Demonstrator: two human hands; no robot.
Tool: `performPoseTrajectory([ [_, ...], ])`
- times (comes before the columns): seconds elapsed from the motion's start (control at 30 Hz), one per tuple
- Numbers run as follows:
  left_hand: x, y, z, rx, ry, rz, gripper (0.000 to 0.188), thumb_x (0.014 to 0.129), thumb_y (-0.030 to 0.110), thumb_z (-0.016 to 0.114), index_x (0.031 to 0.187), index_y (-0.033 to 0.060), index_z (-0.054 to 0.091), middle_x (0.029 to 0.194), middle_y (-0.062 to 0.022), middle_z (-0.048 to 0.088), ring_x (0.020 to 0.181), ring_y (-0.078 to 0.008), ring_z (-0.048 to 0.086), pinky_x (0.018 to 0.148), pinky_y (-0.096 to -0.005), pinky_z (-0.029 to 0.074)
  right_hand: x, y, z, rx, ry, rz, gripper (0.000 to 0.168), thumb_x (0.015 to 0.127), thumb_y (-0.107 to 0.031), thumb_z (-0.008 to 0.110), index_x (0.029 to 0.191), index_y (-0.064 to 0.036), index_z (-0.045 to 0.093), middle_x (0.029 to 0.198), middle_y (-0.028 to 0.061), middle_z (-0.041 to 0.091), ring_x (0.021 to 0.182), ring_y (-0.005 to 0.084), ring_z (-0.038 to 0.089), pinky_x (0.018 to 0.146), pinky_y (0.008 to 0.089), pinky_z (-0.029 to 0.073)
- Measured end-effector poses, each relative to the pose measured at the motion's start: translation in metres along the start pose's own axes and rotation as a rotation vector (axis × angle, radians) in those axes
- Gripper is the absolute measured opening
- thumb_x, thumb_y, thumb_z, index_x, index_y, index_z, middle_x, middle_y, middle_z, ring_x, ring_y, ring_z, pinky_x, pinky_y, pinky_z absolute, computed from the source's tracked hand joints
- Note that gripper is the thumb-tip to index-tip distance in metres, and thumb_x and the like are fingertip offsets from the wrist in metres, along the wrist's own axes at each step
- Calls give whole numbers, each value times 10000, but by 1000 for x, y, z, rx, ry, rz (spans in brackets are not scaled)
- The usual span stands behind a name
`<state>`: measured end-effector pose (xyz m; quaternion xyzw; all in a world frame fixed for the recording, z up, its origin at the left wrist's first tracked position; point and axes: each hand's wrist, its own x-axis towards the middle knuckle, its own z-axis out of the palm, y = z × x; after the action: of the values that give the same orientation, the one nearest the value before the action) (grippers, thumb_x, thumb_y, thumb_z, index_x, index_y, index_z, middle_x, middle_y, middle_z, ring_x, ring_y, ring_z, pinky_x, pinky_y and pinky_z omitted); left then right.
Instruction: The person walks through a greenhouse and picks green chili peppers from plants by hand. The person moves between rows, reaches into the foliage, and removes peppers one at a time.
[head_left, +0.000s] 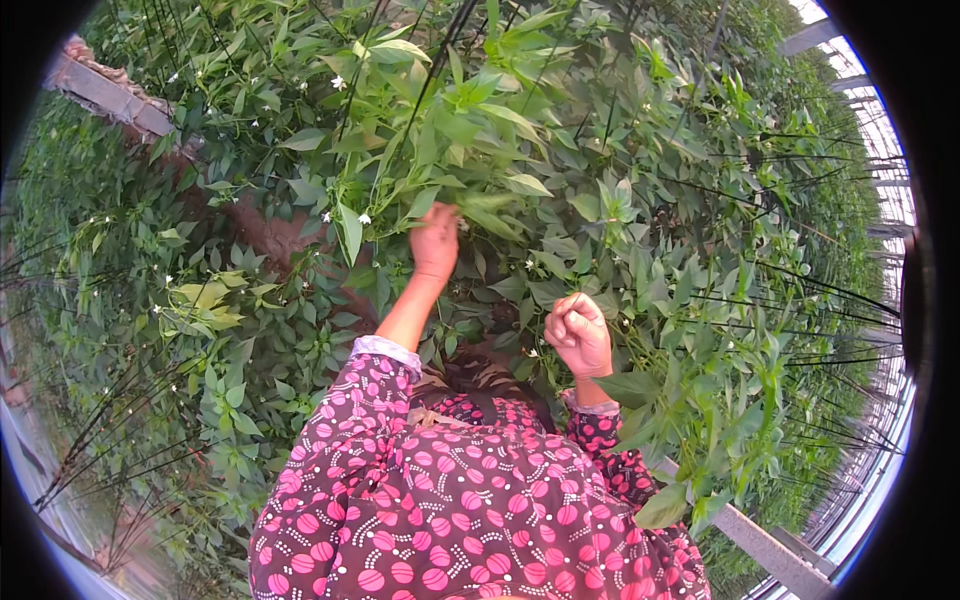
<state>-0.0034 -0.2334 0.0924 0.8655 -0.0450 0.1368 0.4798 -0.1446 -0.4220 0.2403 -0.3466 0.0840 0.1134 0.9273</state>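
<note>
My left hand (435, 244) reaches into a leafy pepper plant (450, 135) in front of me. Its fingertips are blurred and partly behind leaves, so I cannot tell whether they pinch anything. Lower and to the right, my right hand (579, 334) is curled into a fist with the thumb across the fingers, and nothing shows in it. Pepper leaves surround both hands. Small white flowers, such as one flower (364, 219) left of my left hand, dot the foliage.
Dark support strings (431, 75) rise through the plants. Concrete posts stand at upper left (124, 97) and lower right (772, 551). A leafy pepper branch (697, 420) overlaps my right sleeve. Bare soil (270, 232) shows between rows. The greenhouse wall (877, 142) curves along the right.
</note>
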Motion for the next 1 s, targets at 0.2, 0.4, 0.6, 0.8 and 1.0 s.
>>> performPoseTrajectory([
  [0.2, 73, -45, -58, -175, 69, -89, 147, 801, 87, 553, 886, -26, 590, 772, -79, 618, 682, -174, 533, 671, -274, 420, 18, 14, 3, 36, 20, 22, 99, 840, -76, 533, 918, -19, 553, 692, 61, 533, 487, 61, 365, 470, 197, 300],
  [0.4, 87, -40, -64, -309, -267, -292, 124, 774, 90, 589, 847, -10, 585, 654, -32, 570, 581, -69, 488, 557, -217, 390, 80, 66, 15, 30, -34, 282, 104, 839, -75, 518, 915, -10, 545, 684, 44, 523, 474, 46, 354, 440, 176, 290],
  [0.6, 80, -21, -43, -256, -362, -291, 180, 759, 141, 620, 877, 6, 602, 625, -22, 577, 538, -89, 492, 535, -252, 407, 154, 107, -1, -282, 214, 395, 85, 822, -82, 522, 882, -28, 549, 639, 21, 528, 399, 38, 304, 359, 186, 214],
  [0.8, 46, -84, -23, -335, -268, -387, 253, 808, 198, 586, 946, -13, 571, 735, -44, 590, 655, -137, 523, 621, -279, 419, 207, 127, 10, -555, 411, 164, 86, 806, -105, 552, 853, -33, 560, 586, -2, 499, 391, 55, 326, 348, 210, 216],
  [1.0, -8, -6, -31, 61, -619, -508, 220, 839, 205, 487, 897, 9, 567, 700, -162, 601, 667, -294, 602, 624, -395, 461, 221, 122, -21, -718, 432, 241, 137, 764, -87, 588, 861, 7, 609, 609, 23, 550, 526, 104, 475, 496, 245, 368],
])
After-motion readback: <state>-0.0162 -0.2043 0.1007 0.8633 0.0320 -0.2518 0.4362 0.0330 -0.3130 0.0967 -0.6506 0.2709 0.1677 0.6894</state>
